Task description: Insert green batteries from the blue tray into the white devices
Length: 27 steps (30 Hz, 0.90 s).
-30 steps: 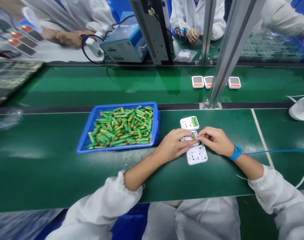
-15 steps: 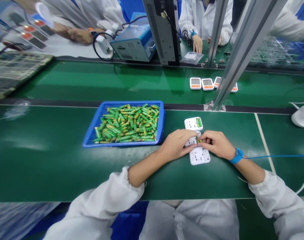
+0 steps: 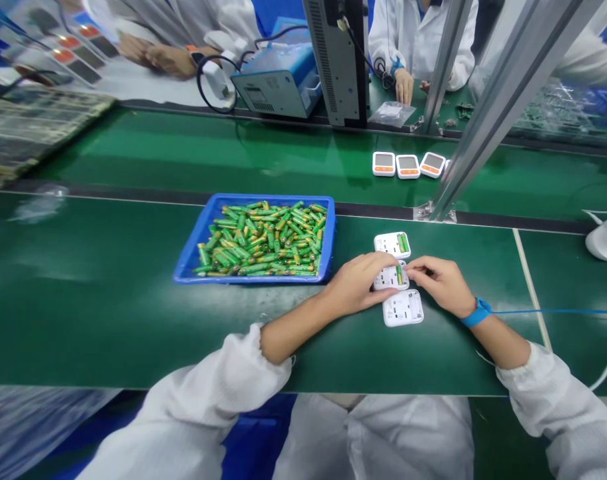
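Three white devices lie back up in a column on the green bench. The far device point(image 3: 386, 245) has green batteries in its slot. My left hand point(image 3: 356, 283) grips the middle device point(image 3: 383, 279) by its left side, thumb and fingers around its edges. A green battery point(image 3: 399, 273) shows in that device's compartment. My right hand point(image 3: 440, 283), wearing a blue wrist strap point(image 3: 477, 313), has its fingertips pinched at the device's right edge; whether anything is between them is hidden. The near device point(image 3: 402, 309) shows an open compartment without batteries.
A blue tray point(image 3: 179, 270) heaped with green batteries stands left of my hands. Beyond it, white-and-orange devices point(image 3: 408, 167) lie on a green strip beside a metal post point(image 3: 476, 120). A blue cord runs right from my wrist. Co-workers sit across.
My right fingers have drawn back slightly to the right from the middle device, uncovering the battery in its compartment. My left hand keeps its grip. The whole view has shifted a little.
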Tool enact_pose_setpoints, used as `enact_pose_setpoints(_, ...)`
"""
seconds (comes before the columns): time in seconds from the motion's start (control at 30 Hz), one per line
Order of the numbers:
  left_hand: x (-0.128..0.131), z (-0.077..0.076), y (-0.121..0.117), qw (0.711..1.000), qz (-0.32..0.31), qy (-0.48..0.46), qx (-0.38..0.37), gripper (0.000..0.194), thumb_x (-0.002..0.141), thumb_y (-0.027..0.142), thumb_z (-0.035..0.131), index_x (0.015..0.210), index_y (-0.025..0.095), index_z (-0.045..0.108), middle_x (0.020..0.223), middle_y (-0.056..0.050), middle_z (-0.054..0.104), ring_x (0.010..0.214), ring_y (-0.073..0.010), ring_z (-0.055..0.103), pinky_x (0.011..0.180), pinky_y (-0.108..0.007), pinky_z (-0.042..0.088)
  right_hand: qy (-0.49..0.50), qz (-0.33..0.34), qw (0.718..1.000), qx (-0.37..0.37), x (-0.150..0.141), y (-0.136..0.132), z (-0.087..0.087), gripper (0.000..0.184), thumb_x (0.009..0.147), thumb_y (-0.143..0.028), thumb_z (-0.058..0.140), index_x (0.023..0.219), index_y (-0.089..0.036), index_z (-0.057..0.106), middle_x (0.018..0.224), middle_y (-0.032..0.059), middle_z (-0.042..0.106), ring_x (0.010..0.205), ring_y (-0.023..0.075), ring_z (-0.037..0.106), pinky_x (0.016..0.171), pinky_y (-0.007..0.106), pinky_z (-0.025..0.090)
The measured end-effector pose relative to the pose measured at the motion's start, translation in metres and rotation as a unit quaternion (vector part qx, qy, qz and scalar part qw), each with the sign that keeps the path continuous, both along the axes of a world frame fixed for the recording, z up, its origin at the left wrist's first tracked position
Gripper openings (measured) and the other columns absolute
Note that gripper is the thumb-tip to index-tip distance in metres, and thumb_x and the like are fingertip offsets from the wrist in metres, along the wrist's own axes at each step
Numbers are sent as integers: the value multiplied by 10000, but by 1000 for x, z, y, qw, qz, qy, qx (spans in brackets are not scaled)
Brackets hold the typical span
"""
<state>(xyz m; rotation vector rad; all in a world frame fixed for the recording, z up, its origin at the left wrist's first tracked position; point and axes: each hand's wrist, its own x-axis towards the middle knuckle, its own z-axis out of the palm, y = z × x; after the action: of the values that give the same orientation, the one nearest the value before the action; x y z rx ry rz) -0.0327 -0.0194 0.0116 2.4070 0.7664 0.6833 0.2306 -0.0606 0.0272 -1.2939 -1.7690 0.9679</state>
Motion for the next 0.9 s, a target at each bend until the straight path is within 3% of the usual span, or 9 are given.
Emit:
enact_pose_setpoints(0.1, -1, -3, 1, 1000, 5, -20, -22, 498, 1021, 438, 811, 1423, 219, 614, 1355, -133, 759, 1270, -310, 751, 1116, -451, 599, 59, -77, 995, -28, -4, -1, -3, 226, 1026, -449, 770, 1047, -227, 805, 911, 38, 838, 814, 203, 784, 766, 313, 615)
enact_pose_setpoints(0.2, 0, -6, 1, 999, 15, -29, -36, 516, 1000, 423, 840, 1421, 224, 617, 1350, -127, 754, 1261, -310, 747, 1118, -454, 596, 48, -90, 995, -15, -10, -4, -4, 234, 1007, -467, 798, 1030, -234, 780, 893, 31, 829, 802, 206, 793, 760, 310, 631)
enact_pose_setpoints(0.33, 2, -6, 2, 999, 6, -37, -32, 512, 1010, 425, 829, 1426, 218, 617, 1359, -139, 740, 1288, -326, 717, 1134, -483, 578, -42, -69, 995, 58, -16, -5, -4, 161, 1069, -400, 729, 1024, -255, 784, 943, 31, 817, 788, 197, 766, 771, 316, 627)
enact_pose_setpoints(0.5, 2, -5, 5, 999, -4, -49, -15, 468, 1013, 425, 828, 1373, 202, 627, 1310, -141, 739, 1258, -333, 688, 1098, -499, 572, -127, -17, 983, 133, -14, -5, -1, 173, 1118, -305, 636, 1143, -251, 798, 1258, 112, 780, 1100, 256, 777, 948, 387, 665)
enact_pose_setpoints(0.6, 2, -6, 6, 999, -2, -50, -12, 457, 1022, 439, 818, 1360, 197, 628, 1294, -142, 737, 1229, -327, 684, 1077, -493, 570, -205, 48, 967, 142, -10, -12, 1, 325, 1118, -201, 553, 1346, -249, 780, 1433, 136, 755, 1268, 293, 745, 1100, 469, 640)
enact_pose_setpoints(0.7, 3, -7, 7, 998, -12, -60, -6, 473, 1027, 479, 812, 1356, 189, 634, 1267, -143, 739, 1207, -324, 687, 1066, -483, 566, -244, 75, 955, 149, -5, -22, -1, 476, 1085, -131, 511, 1503, -217, 724, 1597, 160, 682, 1315, 318, 736, 1147, 518, 627)
enact_pose_setpoints(0.9, 8, -9, 10, 997, -19, -74, -10, 474, 1019, 512, 815, 1332, 189, 665, 1266, -153, 745, 1220, -333, 678, 1085, -488, 547, -153, 15, 969, 195, 1, -27, 7, 366, 1100, -180, 572, 1367, -270, 804, 1400, 100, 806, 1259, 281, 787, 1105, 470, 651)
